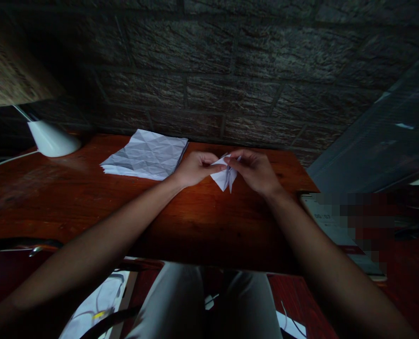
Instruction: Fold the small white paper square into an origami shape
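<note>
A dark stone-block wall [209, 56] is rising behind a reddish-brown wooden bench [213, 226]. The left hand [194, 168] and right hand [261, 173], fingers nearly closed, are pinching a small white folded-paper piece [221, 179] from either side, nearer the bench's back edge, towards its right end. Leftward, a stack of creased white sheets [149, 153] is lying near the back edge; a white cone-shaped lamp base [52, 139] is standing by the back-left corner. Markings beyond the right edge are too blurred to read.

The folded paper [222, 178] is partly covered by the fingers of both hands. The lampshade [12, 61] runs past the left edge. A blocky blur hides part of the box [324, 214] beside the worktop [209, 221]. The knees' far ends lie out of view.
</note>
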Demonstrator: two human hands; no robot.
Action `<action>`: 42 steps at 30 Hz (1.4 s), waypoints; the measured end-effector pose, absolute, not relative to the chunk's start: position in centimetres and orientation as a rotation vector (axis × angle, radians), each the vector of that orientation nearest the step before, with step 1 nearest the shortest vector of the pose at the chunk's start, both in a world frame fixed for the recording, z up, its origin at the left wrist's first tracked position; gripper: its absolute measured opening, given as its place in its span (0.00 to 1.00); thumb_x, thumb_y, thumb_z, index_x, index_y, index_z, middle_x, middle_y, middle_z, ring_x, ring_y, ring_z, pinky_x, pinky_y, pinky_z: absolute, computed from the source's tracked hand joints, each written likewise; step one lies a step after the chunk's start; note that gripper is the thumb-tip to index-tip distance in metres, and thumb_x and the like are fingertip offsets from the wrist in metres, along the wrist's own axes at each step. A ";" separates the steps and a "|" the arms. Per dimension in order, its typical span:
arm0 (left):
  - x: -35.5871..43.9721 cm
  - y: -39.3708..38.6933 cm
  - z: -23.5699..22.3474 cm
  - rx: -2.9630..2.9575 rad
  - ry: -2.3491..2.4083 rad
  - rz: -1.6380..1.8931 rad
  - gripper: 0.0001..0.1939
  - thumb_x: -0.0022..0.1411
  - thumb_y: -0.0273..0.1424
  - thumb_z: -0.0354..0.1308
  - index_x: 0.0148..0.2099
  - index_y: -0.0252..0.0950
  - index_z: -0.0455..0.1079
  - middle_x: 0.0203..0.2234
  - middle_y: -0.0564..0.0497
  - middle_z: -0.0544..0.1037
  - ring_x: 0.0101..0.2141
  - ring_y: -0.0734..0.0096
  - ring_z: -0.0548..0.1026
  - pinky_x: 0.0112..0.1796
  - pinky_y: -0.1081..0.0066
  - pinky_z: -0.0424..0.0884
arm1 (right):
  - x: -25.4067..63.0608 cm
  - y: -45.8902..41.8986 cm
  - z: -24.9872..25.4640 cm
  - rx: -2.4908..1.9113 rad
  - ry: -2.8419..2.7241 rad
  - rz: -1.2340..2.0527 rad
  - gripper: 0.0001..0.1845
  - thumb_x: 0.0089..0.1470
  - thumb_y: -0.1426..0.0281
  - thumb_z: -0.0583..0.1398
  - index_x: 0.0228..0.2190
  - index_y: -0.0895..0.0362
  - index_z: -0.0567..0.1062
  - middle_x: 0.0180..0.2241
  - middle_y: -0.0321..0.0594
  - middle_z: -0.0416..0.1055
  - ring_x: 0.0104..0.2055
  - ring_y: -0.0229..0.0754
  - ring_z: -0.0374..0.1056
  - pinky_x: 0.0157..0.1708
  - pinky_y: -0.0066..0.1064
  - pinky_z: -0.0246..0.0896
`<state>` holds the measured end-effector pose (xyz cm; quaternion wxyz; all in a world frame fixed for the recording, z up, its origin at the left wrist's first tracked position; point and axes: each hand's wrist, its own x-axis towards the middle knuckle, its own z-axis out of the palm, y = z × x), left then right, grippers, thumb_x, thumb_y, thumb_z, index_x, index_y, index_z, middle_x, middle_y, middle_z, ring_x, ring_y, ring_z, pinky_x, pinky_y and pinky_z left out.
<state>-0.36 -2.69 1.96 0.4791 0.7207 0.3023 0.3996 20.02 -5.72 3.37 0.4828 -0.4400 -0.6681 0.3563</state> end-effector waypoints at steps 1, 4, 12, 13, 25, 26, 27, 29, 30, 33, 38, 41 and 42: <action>-0.3 -2.6 1.8 1.758 0.737 0.989 0.14 0.56 0.39 0.72 0.32 0.33 0.77 0.27 0.53 0.79 0.28 0.74 0.73 0.32 0.72 0.66 | 20.0 -5.6 3.3 -1.081 -1.639 0.842 0.12 0.54 0.58 0.71 0.34 0.53 0.83 0.37 0.39 0.83 0.37 0.43 0.75 0.43 0.39 0.70; -0.2 -2.4 1.5 1.762 0.725 1.037 0.11 0.58 0.36 0.70 0.36 0.33 0.78 0.30 0.51 0.82 0.31 0.73 0.76 0.35 0.71 0.69 | 20.1 -5.5 3.0 -1.099 -1.660 0.768 0.10 0.56 0.59 0.69 0.36 0.52 0.84 0.38 0.40 0.83 0.37 0.44 0.75 0.44 0.40 0.70; -0.2 -2.5 1.4 1.710 0.750 1.101 0.23 0.59 0.32 0.71 0.56 0.36 0.72 0.33 0.51 0.84 0.34 0.69 0.81 0.37 0.70 0.73 | 20.0 -5.7 3.3 -1.159 -1.658 0.601 0.06 0.57 0.65 0.69 0.36 0.53 0.85 0.49 0.45 0.83 0.47 0.48 0.78 0.49 0.43 0.71; -0.2 -2.4 1.4 1.694 0.753 1.095 0.23 0.59 0.32 0.71 0.55 0.35 0.73 0.34 0.51 0.85 0.33 0.69 0.81 0.37 0.70 0.73 | 20.0 -5.8 3.3 -1.162 -1.666 0.603 0.06 0.57 0.65 0.69 0.37 0.53 0.85 0.44 0.43 0.84 0.44 0.47 0.79 0.48 0.43 0.71; -0.3 -2.6 1.7 1.564 0.707 0.971 0.12 0.53 0.31 0.73 0.38 0.33 0.77 0.30 0.52 0.83 0.30 0.74 0.78 0.35 0.71 0.69 | 19.4 -5.9 2.9 -1.118 -1.699 0.611 0.05 0.59 0.66 0.68 0.36 0.51 0.86 0.38 0.39 0.85 0.39 0.45 0.78 0.46 0.40 0.70; -0.3 -2.6 1.8 1.568 0.711 0.970 0.12 0.53 0.31 0.73 0.38 0.33 0.77 0.31 0.52 0.83 0.31 0.74 0.78 0.35 0.71 0.69 | 19.4 -5.9 2.8 -1.117 -1.691 0.617 0.05 0.59 0.65 0.68 0.36 0.51 0.86 0.38 0.39 0.85 0.39 0.44 0.78 0.45 0.40 0.70; -0.3 -2.6 1.8 1.572 0.715 0.969 0.12 0.53 0.31 0.73 0.39 0.33 0.77 0.31 0.51 0.83 0.31 0.73 0.78 0.36 0.71 0.69 | 19.4 -5.9 2.8 -1.115 -1.680 0.623 0.05 0.59 0.65 0.68 0.36 0.51 0.86 0.38 0.38 0.85 0.38 0.44 0.77 0.44 0.39 0.70; -0.3 -2.6 1.9 1.573 0.724 0.961 0.13 0.53 0.32 0.73 0.40 0.33 0.77 0.32 0.50 0.84 0.31 0.72 0.78 0.36 0.71 0.70 | 19.4 -5.8 2.8 -1.098 -1.654 0.644 0.05 0.58 0.65 0.69 0.35 0.51 0.86 0.37 0.38 0.85 0.37 0.43 0.76 0.42 0.38 0.69; -0.2 -2.6 1.9 1.570 0.728 0.960 0.14 0.53 0.32 0.73 0.40 0.33 0.77 0.32 0.50 0.84 0.31 0.72 0.78 0.35 0.71 0.70 | 19.3 -5.7 2.8 -1.086 -1.642 0.657 0.05 0.58 0.65 0.69 0.35 0.51 0.86 0.37 0.38 0.84 0.37 0.43 0.76 0.42 0.38 0.69; -0.1 -2.7 1.9 1.582 0.721 0.976 0.14 0.53 0.33 0.73 0.41 0.33 0.78 0.32 0.50 0.83 0.31 0.72 0.77 0.35 0.71 0.69 | 19.2 -5.7 2.7 -1.064 -1.609 0.693 0.05 0.57 0.65 0.69 0.35 0.52 0.85 0.38 0.39 0.84 0.38 0.43 0.76 0.43 0.38 0.70; -0.1 -2.7 1.5 1.685 0.699 1.016 0.10 0.54 0.34 0.72 0.35 0.33 0.78 0.28 0.54 0.79 0.30 0.75 0.73 0.34 0.72 0.66 | 19.1 -5.6 2.4 -1.061 -1.559 0.714 0.05 0.54 0.66 0.71 0.35 0.51 0.85 0.40 0.39 0.84 0.40 0.44 0.77 0.46 0.40 0.71; -0.1 -2.7 1.4 1.678 0.706 1.007 0.10 0.54 0.35 0.72 0.34 0.33 0.79 0.28 0.53 0.79 0.30 0.74 0.73 0.34 0.71 0.65 | 19.1 -5.6 2.5 -1.053 -1.536 0.741 0.05 0.53 0.66 0.71 0.34 0.51 0.85 0.39 0.38 0.84 0.39 0.43 0.77 0.46 0.40 0.71; -0.2 -2.7 1.5 1.662 0.715 0.997 0.10 0.54 0.35 0.72 0.35 0.33 0.79 0.29 0.53 0.80 0.30 0.74 0.73 0.34 0.71 0.66 | 19.1 -5.7 2.6 -1.048 -1.528 0.756 0.05 0.52 0.66 0.72 0.34 0.51 0.85 0.38 0.38 0.84 0.39 0.43 0.77 0.46 0.40 0.71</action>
